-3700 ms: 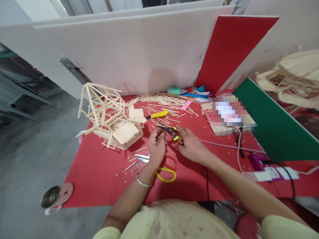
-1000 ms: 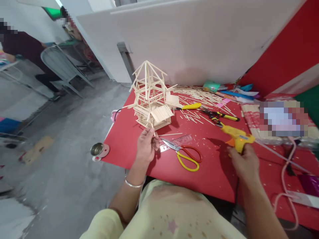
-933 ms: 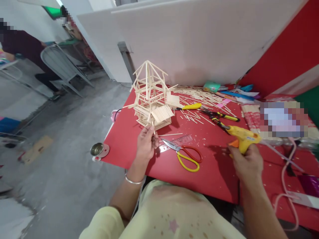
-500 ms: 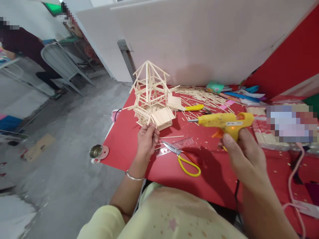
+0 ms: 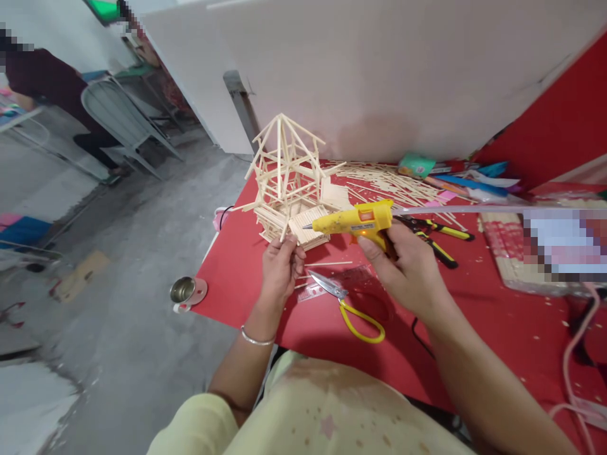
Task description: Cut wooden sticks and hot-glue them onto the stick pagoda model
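Note:
A pavilion-like model of thin wooden sticks (image 5: 282, 167) stands on the red table, with a peaked open frame above a slatted base. At its front edge my left hand (image 5: 281, 262) is closed in a pinch on a short wooden stick (image 5: 284, 229); the fingers hide its lower end. My right hand (image 5: 408, 265) grips a yellow hot glue gun (image 5: 353, 218), its metal nozzle pointing left just over the slatted panel (image 5: 308, 222). Below the hands lie scissors (image 5: 363, 320) with yellow and red handles, a clear ruler (image 5: 310, 292) and a loose stick (image 5: 332, 263).
Loose sticks (image 5: 374, 179) are heaped along the white partition (image 5: 332, 76). Pliers (image 5: 441, 240) and packaged sticks (image 5: 505, 253) lie right. A metal cup (image 5: 187, 291) sits at the table's left edge. Another person (image 5: 52, 82) is at the far left, beside a chair (image 5: 114, 114).
My right hand has brought the glue gun leftward, its nozzle now close to the model, uncovering the pliers. My left hand stays nearly in place at the model's front.

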The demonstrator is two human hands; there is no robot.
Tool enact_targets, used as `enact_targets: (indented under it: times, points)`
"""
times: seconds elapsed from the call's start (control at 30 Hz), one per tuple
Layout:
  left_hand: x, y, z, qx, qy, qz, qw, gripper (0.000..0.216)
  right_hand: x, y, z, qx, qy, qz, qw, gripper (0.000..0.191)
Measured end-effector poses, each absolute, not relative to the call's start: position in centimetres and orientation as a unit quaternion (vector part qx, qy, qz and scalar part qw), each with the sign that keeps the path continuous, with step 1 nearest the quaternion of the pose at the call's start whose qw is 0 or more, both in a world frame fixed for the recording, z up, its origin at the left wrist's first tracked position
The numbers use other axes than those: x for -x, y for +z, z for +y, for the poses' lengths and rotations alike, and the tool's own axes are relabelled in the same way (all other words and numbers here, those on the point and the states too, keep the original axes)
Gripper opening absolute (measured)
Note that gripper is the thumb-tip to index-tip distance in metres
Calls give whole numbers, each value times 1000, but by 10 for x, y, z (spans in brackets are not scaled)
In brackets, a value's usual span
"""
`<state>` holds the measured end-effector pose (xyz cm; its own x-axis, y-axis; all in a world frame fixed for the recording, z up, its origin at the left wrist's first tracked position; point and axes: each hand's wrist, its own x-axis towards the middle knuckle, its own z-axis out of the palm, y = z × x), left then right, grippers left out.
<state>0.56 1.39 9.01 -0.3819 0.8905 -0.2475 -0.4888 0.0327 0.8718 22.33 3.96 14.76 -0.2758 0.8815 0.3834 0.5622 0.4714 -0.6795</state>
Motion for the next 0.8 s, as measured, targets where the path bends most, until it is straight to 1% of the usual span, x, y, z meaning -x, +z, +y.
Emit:
enact_targets:
  times: [0.27, 0.5, 0.73, 0.8]
  points:
    - [-7, 90, 15, -203, 664, 508, 511, 33, -217, 145, 44, 460, 215, -781, 363, 28]
    - [-9, 92, 16, -201, 663, 516, 504, 33, -217, 137, 46, 456, 209, -788, 357, 31]
    - [-12, 91, 10, -217, 674, 519, 479, 36, -209, 137, 46, 478, 202, -788, 332, 28]
    - [-14, 89, 6, -215, 678, 517, 477, 38, -203, 139, 49, 495, 181, -788, 318, 32]
